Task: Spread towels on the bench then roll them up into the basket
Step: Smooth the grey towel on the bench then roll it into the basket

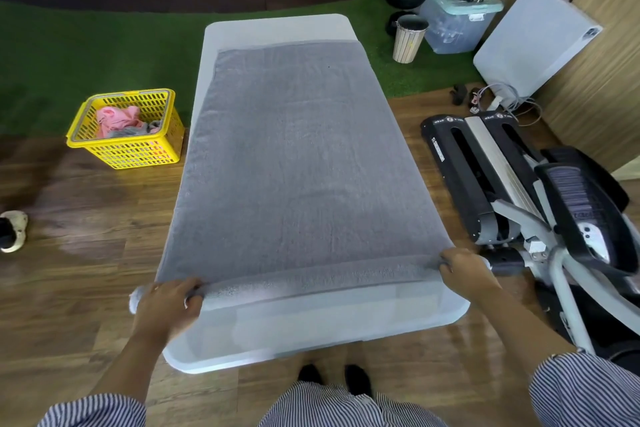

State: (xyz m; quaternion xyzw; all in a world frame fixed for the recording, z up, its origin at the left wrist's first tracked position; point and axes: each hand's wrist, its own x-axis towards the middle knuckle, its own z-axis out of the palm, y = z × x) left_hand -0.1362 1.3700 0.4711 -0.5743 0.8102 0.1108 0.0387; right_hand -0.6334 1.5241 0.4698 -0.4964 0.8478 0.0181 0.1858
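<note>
A grey towel [301,156] lies spread flat along the white bench [329,333], its near edge turned over into a narrow roll. My left hand [169,302] grips the left end of that roll. My right hand [464,270] grips the right end, fingers curled over the fold. A yellow basket [131,149] stands on the floor left of the bench and holds a pink and a grey cloth.
A black exercise machine [519,184] crowds the floor right of the bench. Beyond it are a slatted bin [408,40], a clear storage box [457,24] and a white panel [533,42] leaning on the wall. A shoe [12,230] lies at far left.
</note>
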